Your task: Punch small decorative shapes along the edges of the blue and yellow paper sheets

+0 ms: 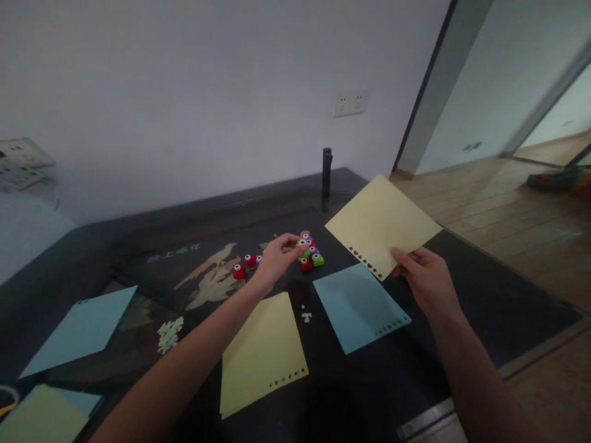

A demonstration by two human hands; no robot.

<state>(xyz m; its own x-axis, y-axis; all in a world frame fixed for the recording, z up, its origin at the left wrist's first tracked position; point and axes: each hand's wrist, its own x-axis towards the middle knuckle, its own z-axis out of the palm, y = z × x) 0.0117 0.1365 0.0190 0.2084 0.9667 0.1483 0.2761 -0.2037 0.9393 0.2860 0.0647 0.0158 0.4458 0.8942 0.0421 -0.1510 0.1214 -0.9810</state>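
The left hand [276, 258] is reaching toward the table's [484, 295] far edge, its fingers pinching a green paper punch [303, 248] in the cluster of small punches [312, 255]; the right hand [427, 280] is holding a yellow sheet [381, 224] lifted over the right edge, fingers pressed on its punched corner, seemingly keeping it ready; a blue sheet [355, 306] is lying flat nearby; no containers are showing.

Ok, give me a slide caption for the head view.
Left hand picks among small craft punches; right hand holds a punched yellow sheet.
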